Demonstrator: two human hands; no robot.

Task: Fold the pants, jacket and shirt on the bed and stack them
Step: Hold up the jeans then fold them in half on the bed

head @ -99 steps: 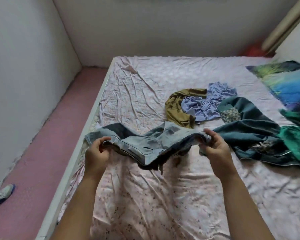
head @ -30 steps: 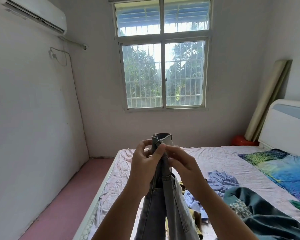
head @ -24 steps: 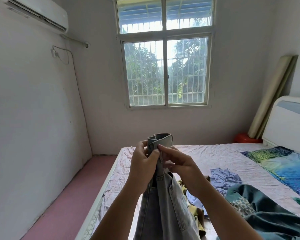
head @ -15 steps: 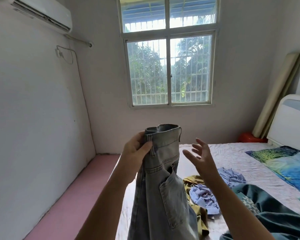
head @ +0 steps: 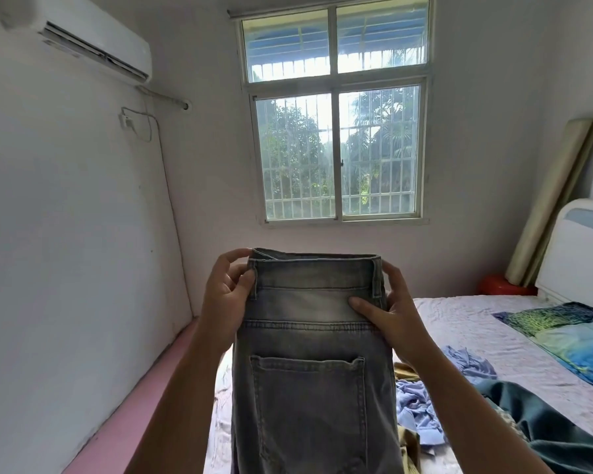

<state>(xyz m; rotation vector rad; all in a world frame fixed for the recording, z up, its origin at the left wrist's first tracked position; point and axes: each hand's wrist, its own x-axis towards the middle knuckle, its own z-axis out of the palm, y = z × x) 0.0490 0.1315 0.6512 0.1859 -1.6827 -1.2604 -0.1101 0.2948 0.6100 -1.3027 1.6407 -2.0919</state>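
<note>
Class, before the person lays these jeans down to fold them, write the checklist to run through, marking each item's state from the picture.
1. Left hand grips the waistband corner: ok.
2. Right hand grips the other corner: ok.
3. Jeans halved lengthwise, back pocket facing out: ok.
4. Legs hanging aligned: cannot tell, hems out of view.
5. Bed space below the jeans free: cannot tell, hidden.
6. Blue shirt and dark jacket folded: not ok.

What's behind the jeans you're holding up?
Beside the jeans, a crumpled lilac shirt, olive fabric and dark jacket show on the bed. Whatever lies directly behind the denim is covered.
</note>
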